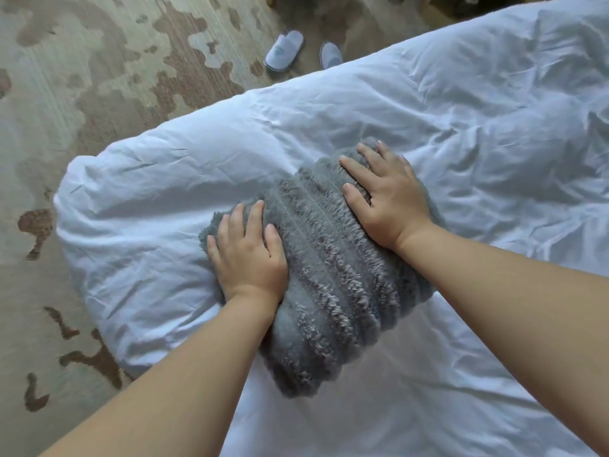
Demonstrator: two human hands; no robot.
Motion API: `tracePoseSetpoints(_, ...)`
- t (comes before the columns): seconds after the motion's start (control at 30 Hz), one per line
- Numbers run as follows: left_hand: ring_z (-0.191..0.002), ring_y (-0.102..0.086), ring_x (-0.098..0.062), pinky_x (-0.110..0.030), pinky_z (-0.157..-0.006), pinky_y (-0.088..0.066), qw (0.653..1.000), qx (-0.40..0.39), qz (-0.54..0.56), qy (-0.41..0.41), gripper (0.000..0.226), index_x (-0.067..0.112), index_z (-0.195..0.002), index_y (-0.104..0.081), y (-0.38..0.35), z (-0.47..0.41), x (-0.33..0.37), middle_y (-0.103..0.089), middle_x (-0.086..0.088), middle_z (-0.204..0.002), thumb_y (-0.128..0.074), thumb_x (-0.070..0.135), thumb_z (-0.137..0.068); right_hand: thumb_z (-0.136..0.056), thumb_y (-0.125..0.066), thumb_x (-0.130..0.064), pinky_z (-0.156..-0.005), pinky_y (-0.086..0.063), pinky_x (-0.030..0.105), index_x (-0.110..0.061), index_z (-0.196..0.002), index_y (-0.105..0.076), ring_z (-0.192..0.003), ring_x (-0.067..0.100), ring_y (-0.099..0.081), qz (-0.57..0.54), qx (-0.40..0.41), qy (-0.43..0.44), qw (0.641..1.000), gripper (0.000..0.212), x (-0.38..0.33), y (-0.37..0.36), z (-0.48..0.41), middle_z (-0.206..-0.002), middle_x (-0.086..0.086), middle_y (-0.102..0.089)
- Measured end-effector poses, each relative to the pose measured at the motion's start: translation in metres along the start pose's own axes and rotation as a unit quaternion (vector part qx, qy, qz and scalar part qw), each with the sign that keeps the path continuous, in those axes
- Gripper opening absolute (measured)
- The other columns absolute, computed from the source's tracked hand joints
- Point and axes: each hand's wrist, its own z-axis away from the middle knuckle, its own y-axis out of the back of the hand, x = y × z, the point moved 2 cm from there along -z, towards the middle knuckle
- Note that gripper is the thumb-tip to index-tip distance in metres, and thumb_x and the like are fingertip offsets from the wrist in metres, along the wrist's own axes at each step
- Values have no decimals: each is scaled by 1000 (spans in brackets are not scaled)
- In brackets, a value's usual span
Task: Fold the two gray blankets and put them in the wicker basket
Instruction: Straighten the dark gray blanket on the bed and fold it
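Both hands, left hand point(248, 255) and right hand point(387, 201), press flat with straight fingers on the folded gray blanket point(333, 275).

This is a bedroom, possibly in a hotel. A bed point(461, 110) with a rumpled white duvet fills most of the view, and a fluffy gray blanket point(329, 275) lies near its corner. Beyond the bed's far edge, a pair of white slippers point(284, 51) sits on a beige carpet point(99, 77) with brown blotches.
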Motion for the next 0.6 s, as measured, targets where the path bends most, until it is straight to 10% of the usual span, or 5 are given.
tracePoseSetpoints(0.6, -117, -52, -44, -56, -99, -39, 990, 128, 57, -3, 64, 0, -125, -59, -99, -65, -27, -56, -24, -127, -25, 34, -82, -83, -32, -37, -103, -35, 52, -5, -128, -59, -125, 46, -46, -50, 133, 31, 989, 62, 44, -139, -73, -135, 24, -52)
